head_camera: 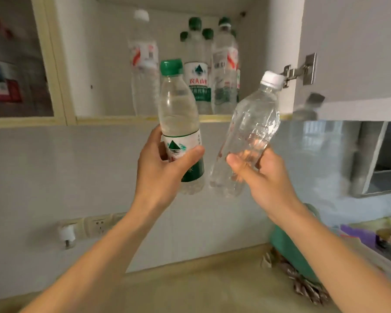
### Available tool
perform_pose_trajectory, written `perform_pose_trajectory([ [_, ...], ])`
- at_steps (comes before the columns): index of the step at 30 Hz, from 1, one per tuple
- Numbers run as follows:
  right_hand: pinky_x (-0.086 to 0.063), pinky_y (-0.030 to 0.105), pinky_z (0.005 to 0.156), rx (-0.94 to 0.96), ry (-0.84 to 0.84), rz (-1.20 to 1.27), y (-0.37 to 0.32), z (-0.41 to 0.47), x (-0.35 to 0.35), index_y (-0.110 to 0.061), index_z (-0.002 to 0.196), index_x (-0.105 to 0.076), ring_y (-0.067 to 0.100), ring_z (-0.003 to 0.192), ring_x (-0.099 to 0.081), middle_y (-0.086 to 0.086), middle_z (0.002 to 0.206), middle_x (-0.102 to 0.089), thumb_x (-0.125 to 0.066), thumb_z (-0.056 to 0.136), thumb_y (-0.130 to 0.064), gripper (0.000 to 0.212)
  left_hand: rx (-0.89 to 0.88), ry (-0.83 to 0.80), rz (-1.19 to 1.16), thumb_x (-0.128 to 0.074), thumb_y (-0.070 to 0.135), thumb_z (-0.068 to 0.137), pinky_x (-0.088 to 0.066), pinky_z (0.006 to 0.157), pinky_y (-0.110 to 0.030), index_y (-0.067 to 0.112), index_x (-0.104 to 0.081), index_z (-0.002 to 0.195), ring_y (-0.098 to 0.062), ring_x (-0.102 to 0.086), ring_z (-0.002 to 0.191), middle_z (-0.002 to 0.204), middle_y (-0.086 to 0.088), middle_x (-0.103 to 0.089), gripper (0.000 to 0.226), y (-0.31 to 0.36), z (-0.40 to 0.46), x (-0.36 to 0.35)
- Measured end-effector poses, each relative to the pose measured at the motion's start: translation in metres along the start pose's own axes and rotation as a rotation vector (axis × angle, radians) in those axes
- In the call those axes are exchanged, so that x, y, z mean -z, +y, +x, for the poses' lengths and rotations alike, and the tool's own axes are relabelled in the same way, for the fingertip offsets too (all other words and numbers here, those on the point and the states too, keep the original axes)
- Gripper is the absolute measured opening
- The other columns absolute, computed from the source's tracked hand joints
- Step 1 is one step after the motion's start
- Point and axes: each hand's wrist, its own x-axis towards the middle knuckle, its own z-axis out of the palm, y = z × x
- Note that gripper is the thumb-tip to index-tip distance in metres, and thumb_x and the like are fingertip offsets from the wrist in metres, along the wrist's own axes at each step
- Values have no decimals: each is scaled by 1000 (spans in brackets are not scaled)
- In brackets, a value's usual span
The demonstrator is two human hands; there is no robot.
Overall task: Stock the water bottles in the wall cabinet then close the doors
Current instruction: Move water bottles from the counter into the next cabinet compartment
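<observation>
Green-capped bottle [179,125] gripped upright by the left hand [161,163], clear bottle [246,141] tilted toward one o'clock in the right hand [265,177], may topple shelved bottles [199,71] at twelve.

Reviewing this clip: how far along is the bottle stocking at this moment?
Partly done. Several bottles already stand upright on the shelf of the open cabinet. In hand: the left hand grips a green-capped bottle, and the right hand grips a tilted white-capped bottle, both raised below the shelf. Left: shelve these two and close the door, which stands open. Whether more bottles wait elsewhere isn't visible.
</observation>
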Motion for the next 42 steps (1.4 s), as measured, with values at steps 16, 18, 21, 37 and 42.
perform_pose_trajectory([
  [16, -52, 42, 97, 76, 80, -215, -81, 173, -1, -29, 110, -60, 9, 101, -64, -13, 107, -68, -72, 91, -43, 27, -74, 103, 233, -82, 41, 79, -39, 58, -14, 39, -49, 113, 8, -57, 78, 91, 25, -56, 48, 60, 150, -17],
  [18, -51, 42, 99, 43, 65, -228, -73, 178, -3, -29, 113, -61, 14, 105, -64, -10, 113, -68, -72, 91, -42, 28, -75, 85, 254, -81, 41, 81, -40, 56, -10, 39, -48, 112, 6, -57, 80, 93, 23, -57, 45, 49, 156, -19],
  [21, -49, 33, 91, 73, 43, -277, -59, 181, -3, -34, 114, -60, 8, 101, -64, -13, 113, -68, -69, 93, -44, 26, -76, 61, 308, -80, 41, 82, -43, 54, -9, 37, -49, 112, 7, -59, 79, 93, 22, -59, 44, 38, 167, -21],
  [37, -45, 50, 107, 4, -8, -472, -32, 212, -7, -14, 146, -45, 30, 128, -54, 10, 141, -55, -63, 92, -55, 70, 75, -64, 423, -76, 44, 86, -48, 62, -20, 19, -56, 126, -9, -64, 87, 112, 3, -67, 52, 10, 212, -58],
  [42, -50, 49, 100, -46, 31, -519, -27, 219, -5, -11, 143, -47, 31, 119, -60, 11, 134, -61, -67, 91, -53, 70, 106, -95, 390, -77, 41, 86, -48, 66, -21, 17, -54, 130, -14, -63, 95, 119, -1, -66, 55, 3, 221, -71],
])
